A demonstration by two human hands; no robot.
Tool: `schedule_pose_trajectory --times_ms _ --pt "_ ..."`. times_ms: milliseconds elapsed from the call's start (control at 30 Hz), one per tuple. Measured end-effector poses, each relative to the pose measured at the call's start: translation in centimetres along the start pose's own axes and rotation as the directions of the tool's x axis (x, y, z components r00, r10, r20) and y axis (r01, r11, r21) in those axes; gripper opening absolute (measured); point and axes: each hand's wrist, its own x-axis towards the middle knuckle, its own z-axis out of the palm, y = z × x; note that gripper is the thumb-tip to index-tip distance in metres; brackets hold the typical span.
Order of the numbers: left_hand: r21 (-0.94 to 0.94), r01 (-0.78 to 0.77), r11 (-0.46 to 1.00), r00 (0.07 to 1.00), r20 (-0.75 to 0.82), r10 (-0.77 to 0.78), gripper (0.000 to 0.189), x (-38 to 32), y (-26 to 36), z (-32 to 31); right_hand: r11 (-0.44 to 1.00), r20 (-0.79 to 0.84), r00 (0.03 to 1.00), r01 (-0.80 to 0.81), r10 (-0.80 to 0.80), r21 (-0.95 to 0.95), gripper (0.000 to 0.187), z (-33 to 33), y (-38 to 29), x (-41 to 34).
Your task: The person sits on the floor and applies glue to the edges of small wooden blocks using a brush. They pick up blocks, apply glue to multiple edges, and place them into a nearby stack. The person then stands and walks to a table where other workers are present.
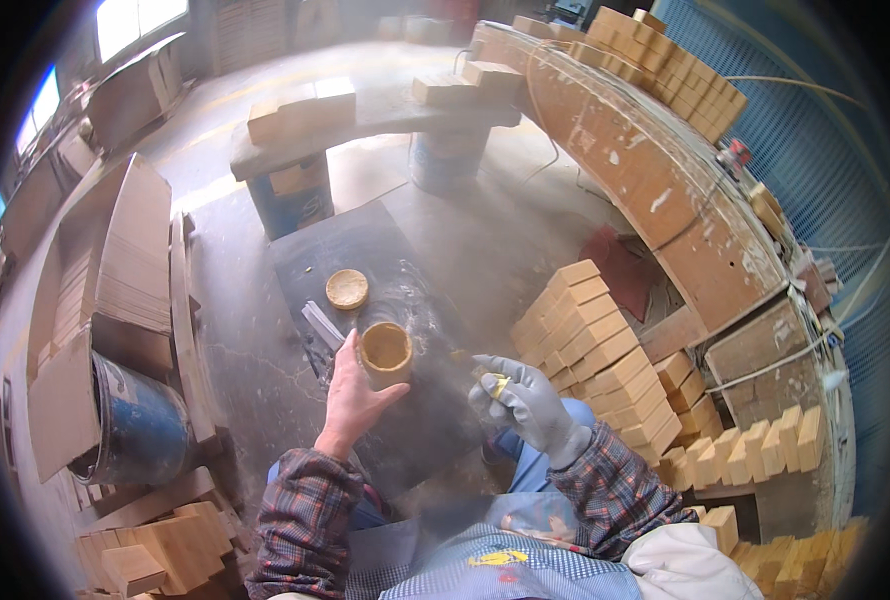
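Note:
My bare left hand [355, 397] is wrapped around the side of a round, open-topped container [386, 352] with a yellowish-brown rim and inside. A round tan lid or disc [347, 289] lies just beyond it on a dark board [370, 232]. Beside the container, partly behind my fingers, is a bundle of thin white strips [323, 325]. On my right hand [520, 401] is a grey glove; its fingers pinch a small tool [481, 372], perhaps a scraper, with something yellow at the grip. The tool's far end is blurred.
Stacked wooden blocks [602, 345] stand on the right, near a long worn workbench [662, 202]. On the left are an open cardboard box [134, 262], a blue drum [145, 420] and more wooden blocks [182, 547]. A low bench [377, 120] on buckets stands ahead.

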Motion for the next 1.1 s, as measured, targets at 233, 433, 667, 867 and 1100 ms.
schedule_pose_trajectory --times_ms 233,433,667,867,1100 --pt "-0.094 0.103 0.990 0.994 -0.035 -0.107 0.104 0.5 1.2 1.3 0.609 0.177 0.917 0.372 -0.356 -0.701 0.027 2.9 -1.2 5.8" --pt "-0.081 0.043 0.996 0.999 0.013 -0.042 0.098 1.1 1.8 -1.4 0.134 0.436 0.743 0.568 -0.508 -0.812 0.040 4.9 -2.5 9.3" --pt "0.222 -0.008 0.975 1.000 -0.006 0.010 0.085 10.8 -3.3 -3.5 0.887 -0.035 0.962 0.234 -0.270 -0.397 0.048 2.3 -0.9 10.3" --pt "0.612 -0.055 0.789 0.990 0.136 -0.036 0.091 17.2 -5.1 0.3 0.903 -0.062 0.950 0.269 -0.306 -0.335 0.049 -0.6 1.6 11.7" --pt "0.073 0.102 0.992 0.964 0.238 -0.117 0.087 13.7 -0.8 -3.8 0.396 0.250 0.872 0.425 -0.421 -0.814 0.044 -1.4 2.8 11.3"
